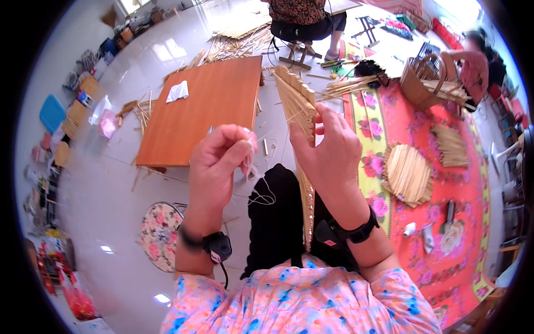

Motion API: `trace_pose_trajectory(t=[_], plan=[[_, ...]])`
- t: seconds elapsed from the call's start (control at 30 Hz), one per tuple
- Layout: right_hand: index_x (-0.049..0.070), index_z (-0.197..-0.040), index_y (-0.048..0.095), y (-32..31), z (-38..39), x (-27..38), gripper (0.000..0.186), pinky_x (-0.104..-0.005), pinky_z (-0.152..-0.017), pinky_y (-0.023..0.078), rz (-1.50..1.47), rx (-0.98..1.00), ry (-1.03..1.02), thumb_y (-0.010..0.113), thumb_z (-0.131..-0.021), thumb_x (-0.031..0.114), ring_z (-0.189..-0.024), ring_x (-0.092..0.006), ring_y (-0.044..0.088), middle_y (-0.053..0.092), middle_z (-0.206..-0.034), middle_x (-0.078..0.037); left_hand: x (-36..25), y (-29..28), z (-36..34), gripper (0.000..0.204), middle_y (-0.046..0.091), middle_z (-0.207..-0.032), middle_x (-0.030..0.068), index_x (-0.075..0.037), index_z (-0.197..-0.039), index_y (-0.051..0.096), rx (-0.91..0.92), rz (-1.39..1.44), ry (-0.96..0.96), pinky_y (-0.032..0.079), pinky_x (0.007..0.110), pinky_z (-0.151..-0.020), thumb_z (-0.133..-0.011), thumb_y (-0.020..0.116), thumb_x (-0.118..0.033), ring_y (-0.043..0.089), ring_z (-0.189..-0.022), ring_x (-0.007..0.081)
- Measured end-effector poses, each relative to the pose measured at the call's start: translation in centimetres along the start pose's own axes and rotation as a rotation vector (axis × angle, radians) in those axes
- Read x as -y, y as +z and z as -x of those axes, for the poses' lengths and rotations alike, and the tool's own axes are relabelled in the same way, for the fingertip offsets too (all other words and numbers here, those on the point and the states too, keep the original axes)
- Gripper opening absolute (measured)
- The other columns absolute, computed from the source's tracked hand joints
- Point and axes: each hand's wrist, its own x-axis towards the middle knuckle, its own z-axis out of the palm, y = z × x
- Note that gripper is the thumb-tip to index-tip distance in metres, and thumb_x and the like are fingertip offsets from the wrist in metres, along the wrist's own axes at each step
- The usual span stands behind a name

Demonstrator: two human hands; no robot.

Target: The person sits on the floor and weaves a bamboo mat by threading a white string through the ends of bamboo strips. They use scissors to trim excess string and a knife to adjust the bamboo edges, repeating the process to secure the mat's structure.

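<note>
My left hand (pixel 216 164) is closed in a pinch on white thread (pixel 253 171), with loose loops hanging below the fingers over my left knee. A fine strand seems to run from it toward a panel of straw-coloured stalks (pixel 293 101) with a scalloped edge. This panel stands upright, nearly edge-on, between my knees. My right hand (pixel 334 147) grips the panel's right side, thumb on the near face and fingers at the bumpy edge. Whether a needle is in the left fingers is too small to tell.
An orange-brown low table (pixel 206 111) with a white tissue (pixel 178 92) is ahead left. A floral stool (pixel 161 236) sits left. On the red floral cloth (pixel 411 234) at right lie a round stalk mat (pixel 409 173) and a basket (pixel 423 83). Another person (pixel 300 14) sits ahead.
</note>
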Motion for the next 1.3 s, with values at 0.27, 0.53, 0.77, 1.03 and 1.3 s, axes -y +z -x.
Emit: trace_pose_trajectory(t=[0.27, 0.53, 0.77, 1.03, 1.3], plan=[[-0.002, -0.103, 0.063, 1.6, -0.8, -1.5, 0.029, -0.0440, -0.066, 0.052, 0.143, -0.031, -0.038, 0.061, -0.088, 0.023, -0.076, -0.0376, 0.066, 0.066, -0.084, -0.018, 1.6, 0.1, -2.4, 0.009, 0.060, -0.084, 0.0039, 0.000, -0.096, 0.060, 0.077, 0.080, 0.020, 0.043, 0.021, -0.061, -0.095, 0.059, -0.009, 0.052, -0.068, 0.0075], [-0.003, -0.088, 0.062, 1.2, -2.9, -2.4, 0.027, -0.0471, -0.069, 0.049, 0.152, -0.121, -0.025, 0.057, -0.091, 0.024, -0.078, -0.0416, 0.062, 0.064, -0.083, -0.022, 1.3, 2.7, -4.4, 0.009, 0.061, -0.080, 0.0024, -0.001, -0.092, 0.062, 0.100, 0.175, 0.020, 0.043, 0.021, -0.060, -0.094, 0.060, -0.009, 0.051, -0.065, 0.0066], [-0.001, -0.074, 0.051, -0.5, 1.3, -3.6, 0.030, -0.0475, -0.059, 0.042, 0.171, -0.183, 0.019, 0.059, -0.092, 0.022, -0.066, -0.0410, 0.057, 0.056, -0.070, -0.020, 3.0, 4.0, -0.3, 0.009, 0.060, -0.076, 0.0017, -0.001, -0.090, 0.061, 0.204, 0.201, -0.105, 0.042, 0.020, -0.058, -0.093, 0.059, -0.008, 0.052, -0.063, 0.0073], [-0.002, -0.073, 0.049, -1.7, 2.8, -1.9, 0.029, -0.0438, -0.052, 0.040, 0.146, -0.125, -0.064, 0.062, -0.091, 0.017, -0.057, -0.0392, 0.052, 0.052, -0.065, -0.020, 3.7, 2.9, 2.3, 0.008, 0.063, -0.080, 0.0017, 0.001, -0.089, 0.064, 0.278, 0.206, -0.286, 0.044, 0.019, -0.058, -0.092, 0.062, -0.007, 0.055, -0.065, 0.0053], [0.000, -0.072, 0.049, -1.6, 0.7, -4.1, 0.031, -0.0413, -0.049, 0.037, 0.085, -0.151, 0.007, 0.061, -0.092, 0.021, -0.050, -0.0347, 0.047, 0.048, -0.059, -0.017, 1.2, -5.9, 0.3, 0.008, 0.063, -0.117, 0.0131, -0.004, -0.095, 0.067, -0.083, -0.025, 0.064, 0.051, 0.023, -0.069, -0.090, 0.063, -0.007, 0.061, -0.072, 0.0091]])
